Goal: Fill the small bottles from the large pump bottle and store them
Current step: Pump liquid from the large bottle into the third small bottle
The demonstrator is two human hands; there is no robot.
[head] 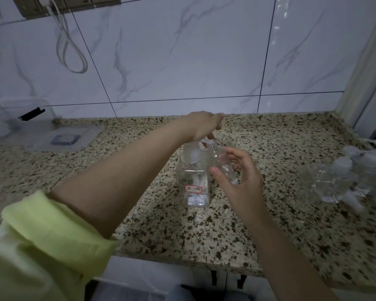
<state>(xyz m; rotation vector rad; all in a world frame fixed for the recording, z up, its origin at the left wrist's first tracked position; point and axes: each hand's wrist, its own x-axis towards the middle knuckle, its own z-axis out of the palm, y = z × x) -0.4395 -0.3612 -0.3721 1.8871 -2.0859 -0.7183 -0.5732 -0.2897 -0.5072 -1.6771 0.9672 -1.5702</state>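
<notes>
My left hand (205, 124) rests on top of the large pump bottle (193, 181), which stands upright near the middle of the speckled stone counter (139, 224); the fingers lie over the pump head (206, 141), though I cannot tell how tightly they curl around it. My right hand (240, 181) holds a small clear bottle (223, 161), thumb on the near side and fingers wrapped round the far side, tilted so its open mouth sits just at the pump's spout. The big bottle is transparent, with a red-bordered label low on its front. Off to the right, near the counter's edge, a cluster of small bottles (345, 177) with white caps stands and lies together, blurred. At the far left a clear plastic box (15, 120) sits against the marble-tiled wall (182, 51), its lid (61, 139) flat on the counter beside it
</notes>
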